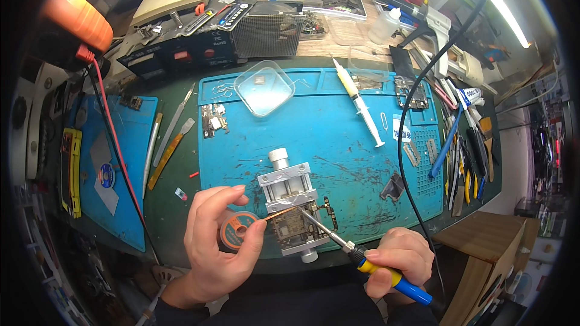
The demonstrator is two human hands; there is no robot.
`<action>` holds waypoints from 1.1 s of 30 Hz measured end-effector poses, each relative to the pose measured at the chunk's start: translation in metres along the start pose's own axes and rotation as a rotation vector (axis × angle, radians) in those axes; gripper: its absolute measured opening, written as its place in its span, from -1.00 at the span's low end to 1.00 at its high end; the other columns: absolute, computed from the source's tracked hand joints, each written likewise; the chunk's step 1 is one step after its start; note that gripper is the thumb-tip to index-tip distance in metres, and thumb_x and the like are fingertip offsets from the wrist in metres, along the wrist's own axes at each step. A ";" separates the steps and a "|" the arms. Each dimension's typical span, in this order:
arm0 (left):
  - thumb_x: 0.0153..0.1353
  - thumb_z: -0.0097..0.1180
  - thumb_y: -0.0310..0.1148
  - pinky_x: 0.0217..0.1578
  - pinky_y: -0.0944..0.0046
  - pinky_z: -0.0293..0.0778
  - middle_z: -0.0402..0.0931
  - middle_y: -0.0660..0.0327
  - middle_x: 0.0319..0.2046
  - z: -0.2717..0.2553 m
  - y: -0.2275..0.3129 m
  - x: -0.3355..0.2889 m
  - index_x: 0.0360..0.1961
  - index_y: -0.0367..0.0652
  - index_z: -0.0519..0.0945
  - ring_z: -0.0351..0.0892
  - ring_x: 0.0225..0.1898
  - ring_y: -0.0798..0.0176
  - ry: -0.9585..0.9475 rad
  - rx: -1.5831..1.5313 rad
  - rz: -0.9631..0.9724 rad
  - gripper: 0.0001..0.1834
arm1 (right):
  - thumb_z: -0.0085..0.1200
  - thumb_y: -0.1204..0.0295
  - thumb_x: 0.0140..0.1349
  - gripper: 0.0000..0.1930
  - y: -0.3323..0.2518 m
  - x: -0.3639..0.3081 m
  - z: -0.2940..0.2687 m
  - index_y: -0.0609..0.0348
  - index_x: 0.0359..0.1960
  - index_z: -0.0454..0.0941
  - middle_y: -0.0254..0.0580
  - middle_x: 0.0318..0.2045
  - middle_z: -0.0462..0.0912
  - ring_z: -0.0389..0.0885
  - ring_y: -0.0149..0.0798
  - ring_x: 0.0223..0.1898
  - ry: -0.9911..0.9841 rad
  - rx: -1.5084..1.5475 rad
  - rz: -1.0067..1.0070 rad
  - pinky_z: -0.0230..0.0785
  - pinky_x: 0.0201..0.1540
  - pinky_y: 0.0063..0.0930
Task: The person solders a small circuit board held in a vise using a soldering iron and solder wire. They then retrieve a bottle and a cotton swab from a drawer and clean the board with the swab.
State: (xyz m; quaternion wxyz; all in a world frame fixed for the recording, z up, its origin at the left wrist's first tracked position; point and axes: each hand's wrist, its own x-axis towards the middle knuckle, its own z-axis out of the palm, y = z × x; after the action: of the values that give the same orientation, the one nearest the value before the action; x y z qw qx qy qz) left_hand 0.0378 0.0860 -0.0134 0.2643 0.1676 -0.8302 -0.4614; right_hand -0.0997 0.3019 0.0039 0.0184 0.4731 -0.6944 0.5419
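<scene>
My left hand (211, 244) is closed around a small spool of desoldering braid (229, 236), thumb on one side and fingers on the other. A copper strip of braid (278, 213) runs from it onto a circuit board (290, 229). That board is gripped in a silver metal clamp (287, 176) at the front of the blue mat. My right hand (406, 258) grips a soldering iron (365, 259) by its blue and yellow handle. The iron's tip meets the board's upper part, at or very near the braid's end; exact contact is too small to tell.
The blue work mat (241, 163) carries a clear square dish (263, 87), a syringe (360, 105) and board pieces (214, 121). A black cable (400, 145) hangs down at the right. Pliers and tweezers (468, 163) lie there too. A cardboard box (483, 238) stands lower right.
</scene>
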 end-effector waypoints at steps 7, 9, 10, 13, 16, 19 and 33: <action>0.05 0.31 -0.63 -0.39 0.41 0.53 0.44 0.00 -0.11 -0.003 0.003 0.001 0.10 -0.34 0.44 0.56 -0.24 0.28 -0.025 -0.006 -0.029 -0.46 | 0.22 0.32 0.22 -0.83 0.000 0.002 0.003 0.17 -0.32 0.66 -0.39 -0.64 0.60 0.55 -0.44 -0.69 0.034 -0.012 -0.019 0.35 -0.65 -0.61; 0.05 0.32 -0.63 -0.40 0.41 0.53 0.44 0.00 -0.11 -0.001 0.003 0.002 0.10 -0.33 0.44 0.56 -0.24 0.28 -0.031 -0.013 -0.021 -0.46 | 0.22 0.31 0.23 -0.82 0.000 0.002 0.002 0.17 -0.33 0.66 -0.40 -0.65 0.60 0.55 -0.45 -0.70 0.043 -0.020 -0.017 0.34 -0.66 -0.61; 0.05 0.32 -0.63 -0.40 0.41 0.53 0.44 0.00 -0.11 0.000 0.003 0.002 0.10 -0.33 0.44 0.56 -0.24 0.28 -0.034 -0.016 -0.016 -0.45 | 0.22 0.30 0.23 -0.82 -0.001 0.001 0.001 0.17 -0.33 0.66 -0.40 -0.65 0.60 0.54 -0.45 -0.70 0.048 -0.026 -0.016 0.34 -0.67 -0.61; 0.04 0.33 -0.63 -0.40 0.40 0.54 0.44 0.00 -0.10 0.001 0.005 0.002 0.10 -0.33 0.44 0.56 -0.23 0.27 -0.036 -0.006 0.001 -0.44 | 0.22 0.30 0.24 -0.81 -0.001 0.000 -0.001 0.17 -0.34 0.66 -0.40 -0.65 0.59 0.53 -0.45 -0.71 0.056 -0.031 -0.012 0.33 -0.67 -0.62; 0.03 0.33 -0.64 -0.37 0.38 0.56 0.44 0.00 -0.10 0.003 0.005 0.004 0.10 -0.33 0.44 0.56 -0.21 0.26 -0.041 0.002 0.003 -0.44 | 0.22 0.31 0.24 -0.82 0.001 0.000 -0.001 0.17 -0.34 0.66 -0.40 -0.66 0.59 0.53 -0.46 -0.71 0.057 -0.021 -0.002 0.33 -0.68 -0.61; 0.03 0.33 -0.64 -0.35 0.37 0.58 0.43 -0.01 -0.11 0.006 0.005 0.005 0.10 -0.33 0.44 0.56 -0.20 0.24 -0.040 -0.001 0.017 -0.44 | 0.22 0.31 0.24 -0.82 0.002 -0.001 -0.003 0.17 -0.34 0.66 -0.40 -0.65 0.59 0.53 -0.46 -0.71 0.062 -0.035 -0.005 0.33 -0.67 -0.61; 0.04 0.33 -0.64 -0.35 0.36 0.58 0.43 -0.01 -0.11 0.006 0.006 0.006 0.11 -0.35 0.43 0.56 -0.19 0.24 -0.052 0.004 0.015 -0.43 | 0.21 0.33 0.23 -0.83 0.003 -0.004 -0.005 0.17 -0.33 0.65 -0.38 -0.64 0.60 0.54 -0.45 -0.70 0.058 -0.040 0.007 0.36 -0.66 -0.60</action>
State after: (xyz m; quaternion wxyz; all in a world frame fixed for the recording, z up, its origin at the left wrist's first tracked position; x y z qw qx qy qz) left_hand 0.0293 0.0900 -0.0095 0.2458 0.1497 -0.8390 -0.4619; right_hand -0.1019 0.3081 0.0015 0.0461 0.4542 -0.7061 0.5414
